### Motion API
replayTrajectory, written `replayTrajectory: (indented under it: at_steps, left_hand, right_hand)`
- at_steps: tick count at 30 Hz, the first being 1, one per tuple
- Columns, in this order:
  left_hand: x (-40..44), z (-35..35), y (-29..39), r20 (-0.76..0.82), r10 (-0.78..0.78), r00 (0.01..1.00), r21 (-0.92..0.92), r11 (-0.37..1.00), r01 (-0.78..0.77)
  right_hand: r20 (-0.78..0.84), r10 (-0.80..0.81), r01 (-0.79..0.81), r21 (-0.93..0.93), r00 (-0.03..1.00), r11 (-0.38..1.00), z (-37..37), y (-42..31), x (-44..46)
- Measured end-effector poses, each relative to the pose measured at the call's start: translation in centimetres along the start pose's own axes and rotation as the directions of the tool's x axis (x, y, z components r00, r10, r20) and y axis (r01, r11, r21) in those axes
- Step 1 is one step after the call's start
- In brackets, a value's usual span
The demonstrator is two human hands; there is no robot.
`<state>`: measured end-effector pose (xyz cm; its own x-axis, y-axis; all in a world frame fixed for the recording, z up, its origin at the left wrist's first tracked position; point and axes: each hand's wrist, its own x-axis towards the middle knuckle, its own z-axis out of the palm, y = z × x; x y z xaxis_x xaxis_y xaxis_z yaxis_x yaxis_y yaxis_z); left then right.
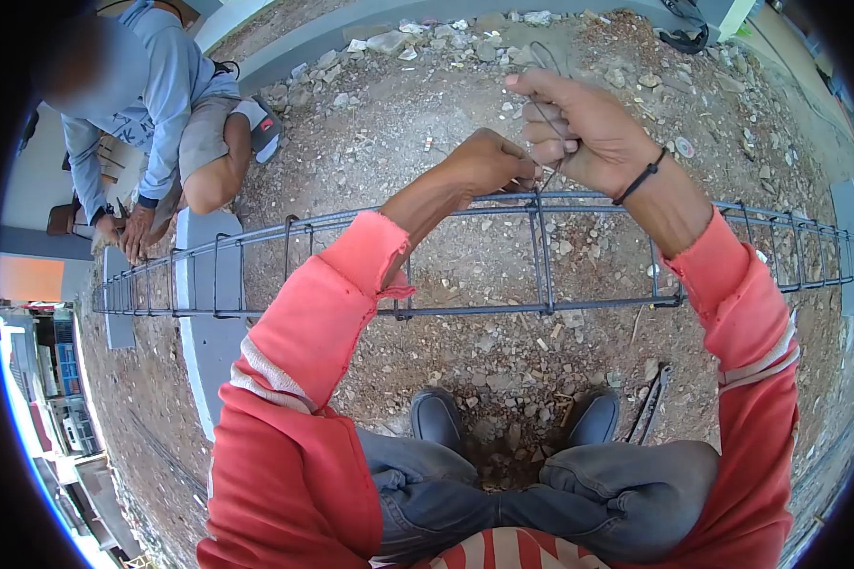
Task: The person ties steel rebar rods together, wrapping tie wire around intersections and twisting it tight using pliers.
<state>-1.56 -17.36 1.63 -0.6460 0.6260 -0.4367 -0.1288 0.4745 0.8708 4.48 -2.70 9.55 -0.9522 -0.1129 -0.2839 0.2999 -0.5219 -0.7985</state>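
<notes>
A long steel rebar cage (474, 310) lies across the view in front of me, with square stirrups spaced along its bars. My left hand (491, 163) is at its far top bar, fingers pinched on a thin wire beside a stirrup. Raised just beyond the bar, my right hand (579, 128) is closed round the same thin tie wire (547, 59), whose looped end sticks up above the fingers. The wire runs down between both hands to the bar. Its lower end at the joint is partly hidden by my left fingers.
At the left a co-worker (161, 104) crouches with both hands at the cage's far end. Grey concrete blocks (209, 332) lie under the cage there. A dark tool (649, 403) rests on the rubble ground near my right shoe (594, 417). Stones line a low wall behind.
</notes>
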Motion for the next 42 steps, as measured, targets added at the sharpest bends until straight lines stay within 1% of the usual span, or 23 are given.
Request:
replayTrajectory:
  at_steps: [2, 6, 8, 10, 13, 15, 16, 17, 18, 19, 21, 22, 24, 25, 26, 28, 29, 31, 33, 35, 37, 39, 42]
  left_hand:
    - [2.5, -0.5, -2.0, 0.039, -0.025, 0.999, -0.094, 0.995, 0.028]
    - [0.8, -0.4, -1.2, 0.06, -0.045, 0.997, -0.158, 0.986, 0.054]
    - [0.0, -0.3, -0.6, 0.049, 0.014, 0.999, -0.132, 0.991, -0.008]
    - [-0.2, -0.1, -0.7, 0.029, 0.081, 0.996, -0.123, 0.989, -0.077]
    - [-1.3, -0.1, -0.3, -0.019, 0.203, 0.979, -0.033, 0.979, -0.203]
    - [-1.7, 0.0, -0.2, -0.038, 0.258, 0.965, 0.04, 0.966, -0.256]
    - [-1.7, 0.1, -0.5, -0.059, 0.272, 0.96, 0.078, 0.96, -0.267]
    - [-1.6, 0.2, -0.6, -0.079, 0.288, 0.954, 0.119, 0.953, -0.278]
    - [-1.7, 0.3, -0.6, -0.077, 0.289, 0.954, 0.121, 0.953, -0.279]
    - [-1.9, 0.6, -0.5, -0.099, 0.282, 0.954, 0.167, 0.95, -0.264]
    - [-2.0, 0.8, -0.5, -0.116, 0.28, 0.953, 0.217, 0.943, -0.251]
    - [-1.9, 0.8, -0.6, -0.112, 0.297, 0.948, 0.228, 0.936, -0.266]
    - [-2.0, 0.8, -0.8, -0.109, 0.322, 0.94, 0.235, 0.928, -0.291]
    - [-2.0, 0.8, -0.8, -0.071, 0.407, 0.911, 0.259, 0.889, -0.377]
    - [-2.0, 0.9, -0.8, -0.03, 0.488, 0.872, 0.28, 0.842, -0.462]
    - [-1.8, 0.8, -0.8, 0.025, 0.487, 0.873, 0.27, 0.838, -0.475]
    - [-1.7, 0.7, -0.8, 0.077, 0.478, 0.875, 0.262, 0.837, -0.481]
    - [-1.8, 0.7, -0.6, 0.094, 0.485, 0.869, 0.264, 0.83, -0.492]
    - [-1.8, 0.7, -0.6, 0.107, 0.492, 0.864, 0.265, 0.823, -0.502]
    - [-1.5, 0.8, -1.0, 0.102, 0.563, 0.82, 0.268, 0.779, -0.567]
    - [-1.0, 0.7, -1.4, 0.113, 0.55, 0.828, 0.242, 0.793, -0.56]
    - [-1.2, 0.6, -1.2, 0.123, 0.532, 0.838, 0.223, 0.808, -0.546]
    - [-1.9, 0.5, -0.4, 0.147, 0.506, 0.85, 0.273, 0.805, -0.527]
  right_hand:
    - [0.07, 0.175, -0.178, 0.033, 0.982, 0.983, 0.7, 1.1, -1.9]
    - [0.002, 0.198, -0.198, 0.006, 0.98, 0.98, 0.6, 1.6, -3.0]
    - [-0.074, -0.065, 0.067, 0.023, 0.995, 0.997, -1.2, -0.3, -0.8]
    - [-0.119, -0.184, 0.191, 0.058, 0.976, 0.98, -4.7, -0.8, 3.5]
    - [-0.275, -0.215, 0.234, 0.038, 0.937, 0.972, -7.2, 1.1, 7.8]
    - [-0.287, -0.307, 0.229, -0.276, 0.907, 0.934, -7.8, 2.6, 9.4]
    - [-0.289, -0.309, 0.231, -0.275, 0.906, 0.933, -7.9, 3.1, 10.0]
    - [-0.161, -0.433, 0.254, -0.613, 0.887, 0.748, -8.0, 3.7, 10.6]
    - [0.004, -0.497, 0.26, -0.855, 0.868, 0.449, -8.1, 4.3, 11.1]
    - [0.001, -0.498, 0.26, -0.854, 0.867, 0.451, -8.8, 5.1, 11.7]
    - [0.242, -0.41, 0.326, -0.934, 0.879, 0.147, -10.1, 5.7, 11.7]
    - [0.242, -0.414, 0.326, -0.934, 0.877, 0.145, -10.6, 5.7, 11.0]
    - [-0.004, -0.01, 0.0, -0.953, 1.0, 0.303, -11.3, 5.9, 9.2]
    - [-0.006, -0.012, -0.002, -0.956, 1.0, 0.294, -11.4, 5.8, 8.6]
    - [-0.066, 0.12, -0.095, -0.963, 0.991, 0.253, -11.4, 5.7, 8.0]
    - [-0.122, 0.344, -0.201, -0.958, 0.931, 0.204, -11.0, 5.0, 7.2]
    - [-0.126, 0.342, -0.203, -0.959, 0.931, 0.199, -10.8, 4.6, 6.6]
    - [-0.237, 0.38, -0.422, -0.731, 0.894, 0.536, -10.0, 3.7, 5.3]
    - [-0.221, 0.384, -0.396, -0.787, 0.897, 0.473, -11.4, 3.4, 5.0]
    - [0.04, 0.282, -0.007, -0.987, 0.959, 0.163, -13.6, 4.9, 5.3]
    - [-0.019, 0.323, -0.075, -0.984, 0.946, 0.162, -13.2, 4.3, 4.5]
    - [0.18, 0.283, 0.162, -0.983, 0.942, 0.087, -12.4, 3.8, 4.0]
    - [0.196, 0.332, 0.19, -0.981, 0.923, 0.05, -12.0, 2.1, 3.3]
